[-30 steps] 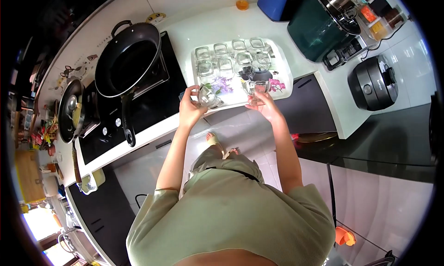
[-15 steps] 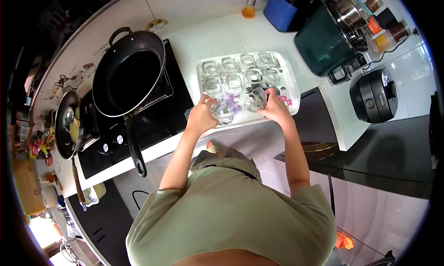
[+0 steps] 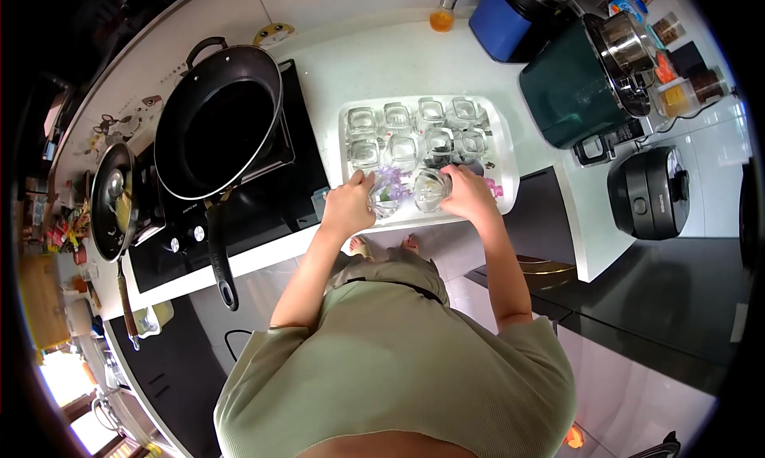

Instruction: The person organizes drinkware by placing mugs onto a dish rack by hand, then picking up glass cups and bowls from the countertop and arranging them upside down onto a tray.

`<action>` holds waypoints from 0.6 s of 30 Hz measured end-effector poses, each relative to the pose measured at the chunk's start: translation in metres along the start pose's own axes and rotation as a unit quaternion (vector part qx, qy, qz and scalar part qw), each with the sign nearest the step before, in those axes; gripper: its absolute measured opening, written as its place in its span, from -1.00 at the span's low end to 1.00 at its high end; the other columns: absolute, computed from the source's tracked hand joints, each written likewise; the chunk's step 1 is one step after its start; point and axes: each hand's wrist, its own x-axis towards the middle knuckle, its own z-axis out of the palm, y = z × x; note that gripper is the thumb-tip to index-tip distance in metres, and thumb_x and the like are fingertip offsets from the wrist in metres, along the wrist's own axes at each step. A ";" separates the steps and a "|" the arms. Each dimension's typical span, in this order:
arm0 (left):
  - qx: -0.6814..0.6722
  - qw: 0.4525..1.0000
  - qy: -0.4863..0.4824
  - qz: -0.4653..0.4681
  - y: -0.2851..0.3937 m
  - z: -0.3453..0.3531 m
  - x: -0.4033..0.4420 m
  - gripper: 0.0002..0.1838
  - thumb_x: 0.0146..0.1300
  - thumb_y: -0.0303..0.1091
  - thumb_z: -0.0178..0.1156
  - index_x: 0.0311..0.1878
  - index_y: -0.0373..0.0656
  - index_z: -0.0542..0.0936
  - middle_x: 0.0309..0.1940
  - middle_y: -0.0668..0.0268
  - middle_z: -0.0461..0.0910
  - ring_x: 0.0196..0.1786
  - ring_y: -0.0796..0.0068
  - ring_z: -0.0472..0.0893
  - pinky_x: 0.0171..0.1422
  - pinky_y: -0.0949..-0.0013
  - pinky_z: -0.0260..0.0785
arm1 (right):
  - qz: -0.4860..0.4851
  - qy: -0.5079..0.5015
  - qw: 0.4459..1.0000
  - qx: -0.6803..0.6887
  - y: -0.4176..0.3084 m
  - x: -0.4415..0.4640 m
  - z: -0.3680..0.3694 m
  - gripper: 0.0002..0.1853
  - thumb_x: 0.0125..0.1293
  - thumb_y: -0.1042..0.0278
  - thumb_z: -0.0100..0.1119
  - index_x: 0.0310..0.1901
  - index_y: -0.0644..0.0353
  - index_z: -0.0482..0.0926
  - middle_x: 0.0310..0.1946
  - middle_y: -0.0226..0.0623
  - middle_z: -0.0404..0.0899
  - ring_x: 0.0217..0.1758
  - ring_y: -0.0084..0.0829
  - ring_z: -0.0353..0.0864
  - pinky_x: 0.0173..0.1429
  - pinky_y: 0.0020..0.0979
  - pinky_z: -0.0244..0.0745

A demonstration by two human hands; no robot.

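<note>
A white flowered tray [image 3: 508, 151] lies on the counter, with several clear square-based glasses in two rows on it; one is a glass [image 3: 362, 121] at the back left corner. My left hand [image 3: 349, 206] grips a clear glass [image 3: 386, 203] over the tray's front left part. My right hand [image 3: 472, 195] is closed on another clear glass [image 3: 430, 190], tilted, over the front middle of the tray. The two held glasses are close to each other, in front of the rows. Whether they touch the tray is hard to tell.
On the left a large black pan [image 3: 219, 123] and a smaller pan [image 3: 114, 203] sit on the black cooktop [image 3: 255, 211], handles toward the front edge. Beyond the tray are a spice bottle [image 3: 444, 10], a blue appliance [image 3: 500, 23], a green pot [image 3: 567, 83] and a black cooker [image 3: 649, 193].
Both hands, still holding their glasses, have moved from the tray's front edge in over the tray, and the two glasses are nearer each other. The camera view has shifted slightly.
</note>
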 end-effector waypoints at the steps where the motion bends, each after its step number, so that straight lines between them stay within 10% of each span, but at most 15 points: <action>1: 0.004 1.000 0.005 -0.005 0.001 0.003 0.000 -0.32 -0.23 -0.48 0.18 0.15 -0.17 0.50 -0.15 0.16 0.51 -0.25 0.05 0.64 -0.15 0.15 0.54 | -0.003 -0.008 1.000 -0.006 -0.002 0.002 -0.001 -0.47 -0.15 0.31 0.28 -0.02 0.16 0.50 -0.12 -0.05 0.55 -0.10 0.02 0.61 -0.02 -0.12 0.53; 18: 0.055 0.995 0.056 -0.068 0.033 0.021 -0.006 -0.49 -0.21 -0.53 0.24 -0.06 0.03 0.63 -0.22 0.28 0.47 -0.28 0.21 0.64 -0.27 0.21 0.52 | -0.134 0.011 0.990 -0.031 -0.016 0.008 0.013 -0.57 -0.15 0.42 0.29 -0.13 0.14 0.52 -0.25 -0.18 0.53 -0.23 -0.14 0.65 -0.21 -0.18 0.59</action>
